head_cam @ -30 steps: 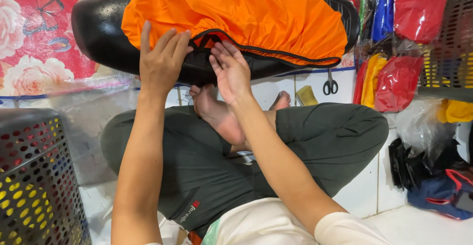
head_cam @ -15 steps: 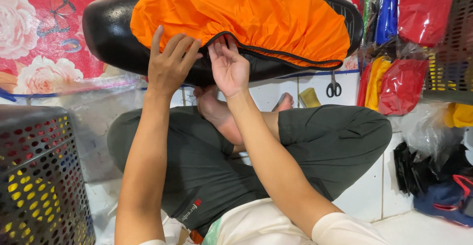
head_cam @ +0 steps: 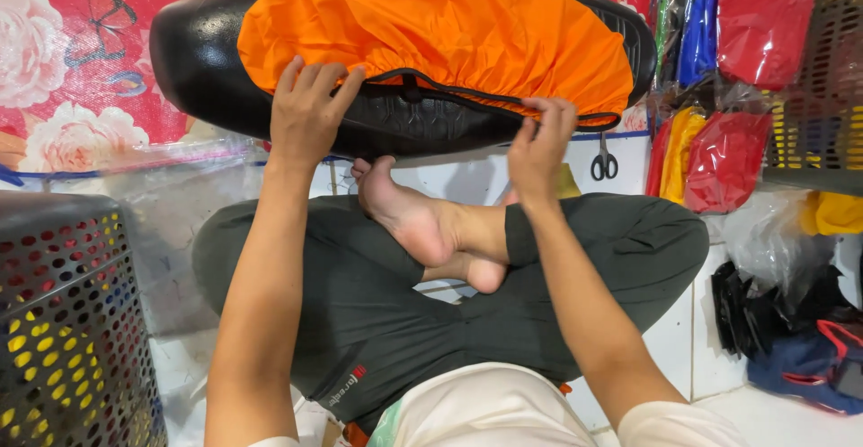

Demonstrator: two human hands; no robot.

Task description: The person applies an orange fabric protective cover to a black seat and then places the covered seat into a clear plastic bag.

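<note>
An orange fabric cover [head_cam: 431, 33] is being stretched over a black seat [head_cam: 207, 69] propped above the crossed legs. Left hand [head_cam: 306, 110] is being pressed flat on its hem, fingers spread; right hand [head_cam: 539, 146] fingers are pinching the elastic edge. Fabric is judged light, soft, slippery; best gripped at the hem.

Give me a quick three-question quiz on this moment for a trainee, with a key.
1. True or false: the orange cover lies over the black seat.
2. Which hand grips the cover's black-trimmed edge near the scissors? A) left hand B) right hand
3. What stands at the lower left?

Key:
1. True.
2. B: the right hand; the left hand presses the seat's side.
3. A dark perforated basket.
</note>
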